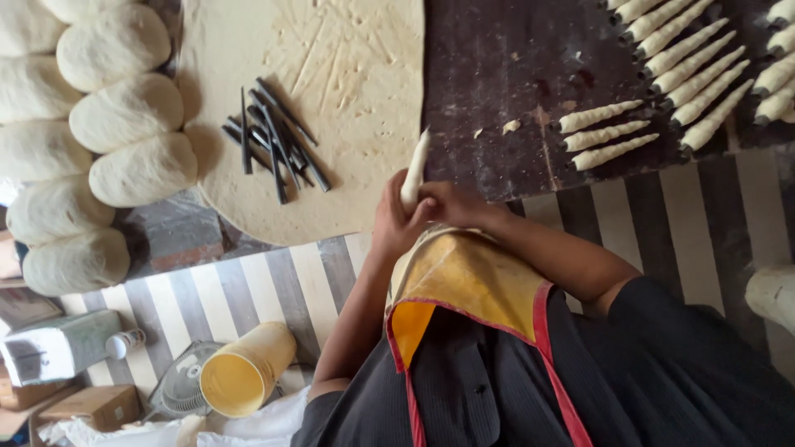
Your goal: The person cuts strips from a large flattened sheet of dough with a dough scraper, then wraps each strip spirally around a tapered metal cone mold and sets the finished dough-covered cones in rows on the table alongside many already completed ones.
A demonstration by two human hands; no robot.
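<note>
Head view: both hands met at the near edge of the large round sheet of pale rolled dough (pixel 331 74), which lay flat on the work surface. The left hand (pixel 396 219) was closed around the lower part of a slim, pale, dough-wrapped cone (pixel 414 171) whose tip pointed up over the sheet's edge; the right hand (pixel 451 205) was curled against the cone's base, fingers pressed to it, though its exact grip could not be made out. On the sheet, left of the cone, lay a loose pile of thin black metal cone moulds (pixel 273 141). Right of the sheet, on the dark brown board (pixel 497 74), lay three finished dough cones (pixel 604 132) in a short row, with longer rows of the same further right. Left of the sheet sat plump oval dough loaves (pixel 124 108).

By the look of it, the step in hand was winding and sealing dough on a mould. The next move likely called for a firm pinch at the base.
</note>
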